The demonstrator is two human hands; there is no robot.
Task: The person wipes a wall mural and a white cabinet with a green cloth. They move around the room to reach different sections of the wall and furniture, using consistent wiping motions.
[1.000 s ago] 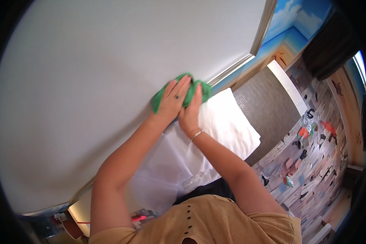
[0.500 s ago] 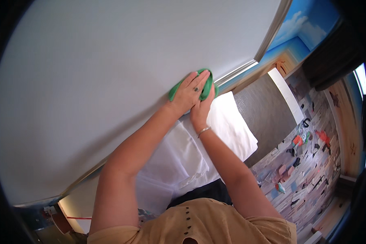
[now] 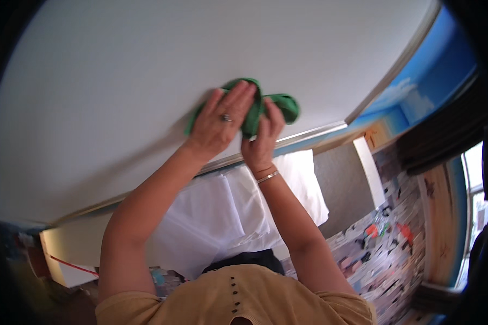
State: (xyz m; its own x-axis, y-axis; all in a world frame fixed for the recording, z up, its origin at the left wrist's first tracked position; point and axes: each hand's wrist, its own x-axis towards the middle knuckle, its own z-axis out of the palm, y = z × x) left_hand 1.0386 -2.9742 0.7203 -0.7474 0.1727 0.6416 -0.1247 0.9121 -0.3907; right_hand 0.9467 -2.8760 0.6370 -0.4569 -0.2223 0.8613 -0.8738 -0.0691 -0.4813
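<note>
A bunched green cloth (image 3: 250, 116) lies against a large white flat panel (image 3: 130, 81). My left hand (image 3: 220, 119) holds it pressed to the panel, with long fingers stretched over the cloth and a ring on one of them. Just to the right, my right hand (image 3: 263, 135) has its fingers curled on the lower part of the same cloth. Part of the cloth sticks out past the right fingertips. The palm sides of both hands are hidden.
Below the panel's trim edge (image 3: 309, 132) lie white folded sheets (image 3: 200, 216) close to my body. A grey surface (image 3: 344, 184) with a white edge stands to the right. Several small items, some orange (image 3: 372, 231), are scattered on the patterned floor. A dark curtain (image 3: 436, 141) hangs by a window.
Both hands have moved left over the panel with the cloth, away from its trim edge. They are farther apart, and more of the cloth shows on the right. The view has shifted too.
</note>
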